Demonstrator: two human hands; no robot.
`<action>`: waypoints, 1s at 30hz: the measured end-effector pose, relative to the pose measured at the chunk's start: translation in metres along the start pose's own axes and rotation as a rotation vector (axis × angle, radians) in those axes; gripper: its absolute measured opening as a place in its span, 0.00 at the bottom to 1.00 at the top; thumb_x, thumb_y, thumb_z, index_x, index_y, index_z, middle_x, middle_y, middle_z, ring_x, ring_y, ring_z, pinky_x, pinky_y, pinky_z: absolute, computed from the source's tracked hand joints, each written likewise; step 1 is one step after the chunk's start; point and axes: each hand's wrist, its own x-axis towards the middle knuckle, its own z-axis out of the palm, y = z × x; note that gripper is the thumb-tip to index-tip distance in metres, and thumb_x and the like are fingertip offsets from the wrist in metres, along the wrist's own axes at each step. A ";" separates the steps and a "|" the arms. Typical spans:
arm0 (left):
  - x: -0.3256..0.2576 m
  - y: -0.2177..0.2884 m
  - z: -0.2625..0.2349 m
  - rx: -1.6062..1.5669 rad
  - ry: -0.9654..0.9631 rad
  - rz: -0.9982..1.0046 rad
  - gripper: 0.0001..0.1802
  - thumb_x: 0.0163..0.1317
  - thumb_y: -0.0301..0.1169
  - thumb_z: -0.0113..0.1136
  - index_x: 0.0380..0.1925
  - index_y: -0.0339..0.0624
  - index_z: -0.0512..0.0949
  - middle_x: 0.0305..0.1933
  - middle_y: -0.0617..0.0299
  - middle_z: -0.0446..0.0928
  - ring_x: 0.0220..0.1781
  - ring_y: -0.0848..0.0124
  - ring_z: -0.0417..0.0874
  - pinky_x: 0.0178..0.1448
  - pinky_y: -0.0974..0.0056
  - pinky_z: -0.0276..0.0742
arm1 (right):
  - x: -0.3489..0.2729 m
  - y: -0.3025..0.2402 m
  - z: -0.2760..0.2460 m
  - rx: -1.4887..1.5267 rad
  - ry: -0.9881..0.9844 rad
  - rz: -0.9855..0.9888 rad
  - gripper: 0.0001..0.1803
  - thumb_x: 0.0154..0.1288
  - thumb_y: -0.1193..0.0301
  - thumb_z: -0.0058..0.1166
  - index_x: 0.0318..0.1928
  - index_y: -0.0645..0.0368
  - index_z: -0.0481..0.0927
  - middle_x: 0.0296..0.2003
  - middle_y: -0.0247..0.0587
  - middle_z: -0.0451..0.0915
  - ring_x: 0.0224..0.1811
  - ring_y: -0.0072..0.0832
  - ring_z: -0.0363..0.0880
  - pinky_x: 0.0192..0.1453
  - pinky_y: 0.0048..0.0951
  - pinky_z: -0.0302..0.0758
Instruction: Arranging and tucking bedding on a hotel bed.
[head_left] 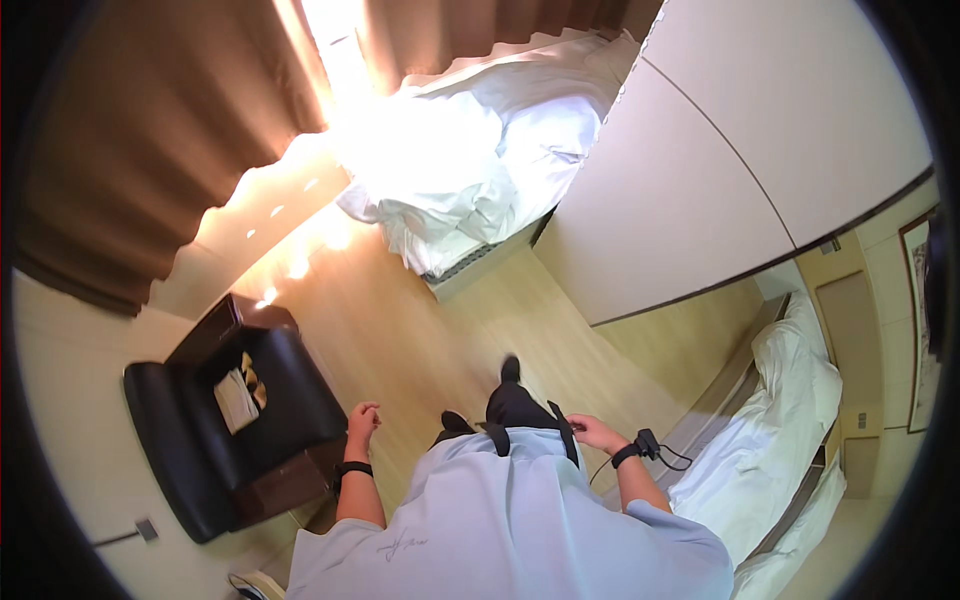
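My left hand [363, 420] hangs beside my body with its fingers curled in, and nothing shows in it. It is nearest to the black armchair [300, 400]. My right hand [597, 433] is at my right hip, its fingers bent together. Its fingertips meet a black strap [562, 435] that hangs over my light blue shirt [520, 510]; whether they grip the strap or a small dark thing beside it is hidden. A black wristband [357, 467] circles my left wrist. On my right wrist, another band carries a small black device [648, 443] with a thin cable.
White papers [236, 400] and a tan patterned item lie on the armchair seat. Ahead stands a bed with rumpled white bedding [450, 150], beside brown curtains [160, 130]. A large white panel [740, 150] rises at right. Another bed with white linen [760, 460] is near my right side.
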 end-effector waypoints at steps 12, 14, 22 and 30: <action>0.164 0.207 -0.041 0.203 0.192 0.208 0.11 0.54 0.23 0.50 0.37 0.38 0.78 0.23 0.64 0.73 0.24 0.75 0.75 0.30 0.70 0.73 | 0.275 -0.095 -0.129 -0.130 0.284 0.256 0.14 0.60 0.74 0.47 0.45 0.67 0.76 0.32 0.44 0.81 0.30 0.26 0.80 0.38 0.26 0.77; 0.177 0.256 -0.060 0.240 0.229 0.284 0.11 0.53 0.21 0.50 0.36 0.37 0.78 0.22 0.65 0.71 0.23 0.77 0.72 0.31 0.70 0.75 | 0.315 -0.135 -0.146 -0.089 0.287 0.229 0.14 0.60 0.73 0.47 0.44 0.67 0.75 0.32 0.44 0.81 0.30 0.26 0.80 0.37 0.26 0.76; 0.267 0.423 -0.170 0.432 0.009 0.335 0.15 0.44 0.18 0.62 0.36 0.37 0.78 0.21 0.71 0.69 0.24 0.82 0.69 0.29 0.74 0.68 | 0.430 -0.208 -0.197 0.000 0.536 0.167 0.12 0.59 0.74 0.46 0.43 0.67 0.74 0.29 0.42 0.79 0.29 0.25 0.79 0.35 0.25 0.76; 0.484 0.554 -0.157 0.854 -0.382 0.344 0.18 0.38 0.24 0.71 0.34 0.39 0.81 0.22 0.60 0.79 0.25 0.74 0.79 0.32 0.68 0.76 | 0.500 -0.217 -0.173 0.196 0.762 0.387 0.16 0.61 0.63 0.50 0.40 0.65 0.74 0.29 0.41 0.79 0.28 0.26 0.79 0.30 0.26 0.75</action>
